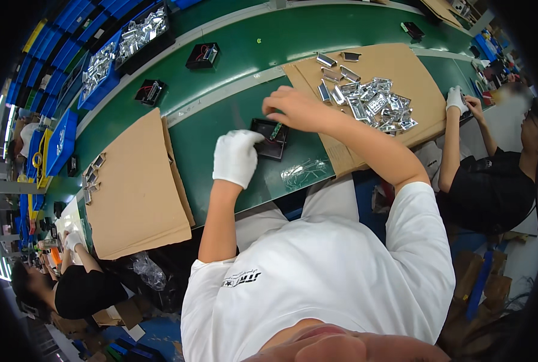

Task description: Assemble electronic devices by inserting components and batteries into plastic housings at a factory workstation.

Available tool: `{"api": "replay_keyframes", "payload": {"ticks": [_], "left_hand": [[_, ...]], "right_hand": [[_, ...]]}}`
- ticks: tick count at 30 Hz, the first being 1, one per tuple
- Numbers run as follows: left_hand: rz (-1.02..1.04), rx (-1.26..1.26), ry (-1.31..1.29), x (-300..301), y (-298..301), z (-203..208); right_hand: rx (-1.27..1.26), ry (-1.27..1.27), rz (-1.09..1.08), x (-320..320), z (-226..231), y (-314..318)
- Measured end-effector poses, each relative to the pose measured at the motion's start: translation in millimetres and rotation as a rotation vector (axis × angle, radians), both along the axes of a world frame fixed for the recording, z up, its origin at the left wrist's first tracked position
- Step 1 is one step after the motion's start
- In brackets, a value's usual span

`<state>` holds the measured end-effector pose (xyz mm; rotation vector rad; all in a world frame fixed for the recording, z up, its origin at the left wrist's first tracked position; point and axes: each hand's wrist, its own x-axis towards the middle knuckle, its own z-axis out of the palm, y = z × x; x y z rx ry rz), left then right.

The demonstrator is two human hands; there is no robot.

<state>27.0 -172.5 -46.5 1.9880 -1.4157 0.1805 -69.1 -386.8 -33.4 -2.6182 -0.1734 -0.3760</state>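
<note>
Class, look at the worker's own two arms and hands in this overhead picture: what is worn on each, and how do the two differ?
The left hand wears a white fabric glove that ends at the wrist; the forearm above it is bare. The right hand has no glove. Both arms come out of the short sleeves of a white T-shirt with a small dark printed mark on the chest. No watch, ring or bracelet shows.

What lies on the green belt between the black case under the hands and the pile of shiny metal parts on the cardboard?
In the head view, the bare right hand and its forearm cross that stretch, from the black case toward the metal parts. Beneath them lies green belt, then cardboard sheet.
</note>
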Motion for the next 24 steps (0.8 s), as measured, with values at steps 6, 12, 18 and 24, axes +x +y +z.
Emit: {"api": "replay_keyframes", "payload": {"ticks": [6, 12, 18, 24], "left_hand": [[-0.119, 0.223, -0.187, -34, 16, -3], [-0.079, 0.315, -0.274, -53, 20, -2], [-0.111, 0.382, -0.294, -56, 22, 1], [-0.133, 0.4, -0.31, -54, 23, 2]], "right_hand": [[-0.319, 0.443, -0.036, 9, 15, -6], [-0.479, 0.708, 0.028, 40, 16, 26], [-0.577, 0.742, 0.269, 46, -1, 34], [-0.573, 0.75, 0.28, 44, 13, 40]]}}
